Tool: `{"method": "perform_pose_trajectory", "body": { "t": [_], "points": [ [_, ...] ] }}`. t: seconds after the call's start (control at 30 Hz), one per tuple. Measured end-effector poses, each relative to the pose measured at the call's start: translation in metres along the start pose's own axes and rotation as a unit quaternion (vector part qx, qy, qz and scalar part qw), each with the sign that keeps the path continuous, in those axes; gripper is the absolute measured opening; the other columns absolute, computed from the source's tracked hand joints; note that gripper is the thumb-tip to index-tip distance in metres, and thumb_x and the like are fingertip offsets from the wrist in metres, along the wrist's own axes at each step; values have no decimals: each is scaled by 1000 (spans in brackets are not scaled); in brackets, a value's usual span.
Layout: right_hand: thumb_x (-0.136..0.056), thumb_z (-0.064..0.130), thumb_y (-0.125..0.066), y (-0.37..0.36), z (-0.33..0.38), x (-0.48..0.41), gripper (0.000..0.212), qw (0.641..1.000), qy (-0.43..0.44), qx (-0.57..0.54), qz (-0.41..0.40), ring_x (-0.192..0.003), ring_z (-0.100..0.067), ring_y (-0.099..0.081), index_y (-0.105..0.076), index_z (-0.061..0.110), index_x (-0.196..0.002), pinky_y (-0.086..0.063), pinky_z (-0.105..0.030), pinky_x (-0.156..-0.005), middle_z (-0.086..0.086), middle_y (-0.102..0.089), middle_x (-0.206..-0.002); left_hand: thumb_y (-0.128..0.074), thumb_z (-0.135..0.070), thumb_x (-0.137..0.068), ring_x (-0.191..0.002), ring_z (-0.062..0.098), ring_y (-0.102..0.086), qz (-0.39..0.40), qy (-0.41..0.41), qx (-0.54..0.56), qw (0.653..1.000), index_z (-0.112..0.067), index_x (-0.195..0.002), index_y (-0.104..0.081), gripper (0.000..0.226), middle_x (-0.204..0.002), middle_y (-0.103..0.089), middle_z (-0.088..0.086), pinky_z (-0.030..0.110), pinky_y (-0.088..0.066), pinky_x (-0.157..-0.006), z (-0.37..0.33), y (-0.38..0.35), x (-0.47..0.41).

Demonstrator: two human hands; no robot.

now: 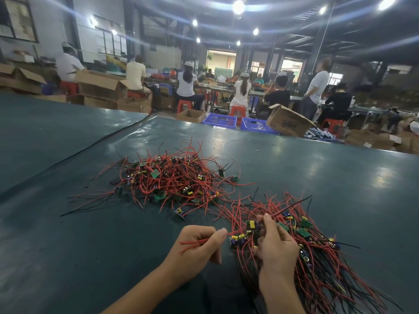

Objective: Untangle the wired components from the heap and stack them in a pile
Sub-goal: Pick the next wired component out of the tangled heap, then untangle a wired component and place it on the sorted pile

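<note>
We look across a wide workshop hall, lamps glaring in the upper part of the frame, where workers (187, 82) sit on red stools (238, 111) at long benches. Blue crates (220, 120) and a cardboard box (288, 123) stand beyond the far edge of our dark green table (90, 245).

At the centre of the frame lies the heap (167, 180), a tangle of red and black leads with small green boards caught in it. The sorted pile (317, 250) spreads at the lower right, its leads fanning toward the bottom corner.

Low in the frame, our left hand (197, 245) is curled, thumb and forefinger pinching a few red wires (192, 243) that lead right to a small board (238, 240) between the hands. Our right hand (276, 243), fingers bent, grips wires and boards at the pile's near left edge.
</note>
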State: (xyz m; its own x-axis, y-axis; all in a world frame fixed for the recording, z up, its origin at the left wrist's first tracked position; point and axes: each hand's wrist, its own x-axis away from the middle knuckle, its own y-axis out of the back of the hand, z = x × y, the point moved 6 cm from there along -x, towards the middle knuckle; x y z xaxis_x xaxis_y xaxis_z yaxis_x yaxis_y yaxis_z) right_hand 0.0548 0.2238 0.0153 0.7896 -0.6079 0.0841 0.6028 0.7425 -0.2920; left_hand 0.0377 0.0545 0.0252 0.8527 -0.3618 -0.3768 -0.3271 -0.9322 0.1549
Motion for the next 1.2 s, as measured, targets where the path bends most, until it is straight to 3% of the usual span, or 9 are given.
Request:
{"method": "perform_pose_trajectory", "body": {
  "t": [0.17, 0.3, 0.4, 0.5, 0.6, 0.7, 0.83, 0.97, 1.2],
  "points": [
    [-93, 30, -63, 3, 4, -2, 23, 995, 78, 44, -35, -51, -6, -49, -73, 18, -76, -44, -28, -54, 12, -57, -55, -52, -42, -93, -52, 7, -51, 31, -14, -28, 999, -13, -54, -65, 50, -52, -55, -6, 19, -40, -59, -4, -6, 3],
    [-94, 29, -62, 8, 5, -6, 19, 992, 97, 61, -52, -62, -3, -60, -70, 17, -81, -45, -17, -58, 5, -66, -72, -56, -37, -93, -49, 7, -47, 63, -71, -125, 988, -11, -62, -66, 42, -53, -55, -7, 26, -37, -52, -9, -11, 7],
    [-95, 29, -61, 10, 6, -6, 28, 989, 111, 83, -50, -66, -7, -60, -66, 10, -113, -43, -19, -58, 5, -62, -74, -58, -37, -91, -58, 12, -53, 126, -156, -264, 943, -15, -73, -66, 30, -66, -61, -2, 29, -42, -55, -15, -22, 14],
    [-97, 25, -58, 9, 8, -3, 62, 988, 139, 53, -28, -46, 2, -48, -31, 9, -150, -43, -13, -49, 2, -49, -67, -58, -32, -85, -68, 13, -57, 174, -181, -399, 882, -22, -85, -67, 14, -78, -64, -4, 33, -47, -59, -8, -25, 17],
    [-95, 19, -60, -2, 15, 6, 59, 979, 186, 83, 5, -56, -1, -53, -37, 6, -148, -41, -2, -53, -3, -59, -89, -64, -22, -78, -73, 10, -61, 130, -177, -435, 873, -25, -90, -70, 14, -81, -68, -9, 26, -51, -62, -6, -10, 11],
    [-93, 16, -63, -17, 10, 13, 44, 976, 186, 101, 56, -48, 0, -46, -51, 19, -134, -42, -12, -47, -5, -63, -86, -68, -18, -78, -75, 11, -61, -29, -194, -437, 878, -21, -88, -72, 12, -84, -67, -9, 29, -53, -67, -10, 20, 0],
    [-93, 16, -63, -31, -4, 18, 34, 971, 169, 128, 112, -50, -6, -45, -56, 24, -125, -43, -21, -50, -5, -62, -82, -66, -28, -84, -119, 21, -51, -175, -27, -509, 842, -24, -117, -66, 33, -128, -57, -1, 40, -41, -101, 16, 70, -9],
    [-93, 15, -62, -33, -16, 17, 34, 969, 151, 141, 133, -48, -5, -41, -56, 24, -126, -38, -20, -47, 0, -59, -78, -51, -37, -94, -144, 15, -20, -101, 71, -524, 843, -35, -145, -39, 53, -158, -24, -7, 40, -17, -116, 44, 85, -12],
    [-93, 14, -63, -33, -20, 14, 30, 968, 146, 159, 132, -43, -2, -39, -57, 26, -120, -36, -14, -44, 0, -59, -76, -50, -41, -94, -121, 13, -42, -78, 38, -532, 842, -27, -145, -39, 54, -127, -48, -11, 30, -29, -104, 49, 67, -13]
  ]
}}
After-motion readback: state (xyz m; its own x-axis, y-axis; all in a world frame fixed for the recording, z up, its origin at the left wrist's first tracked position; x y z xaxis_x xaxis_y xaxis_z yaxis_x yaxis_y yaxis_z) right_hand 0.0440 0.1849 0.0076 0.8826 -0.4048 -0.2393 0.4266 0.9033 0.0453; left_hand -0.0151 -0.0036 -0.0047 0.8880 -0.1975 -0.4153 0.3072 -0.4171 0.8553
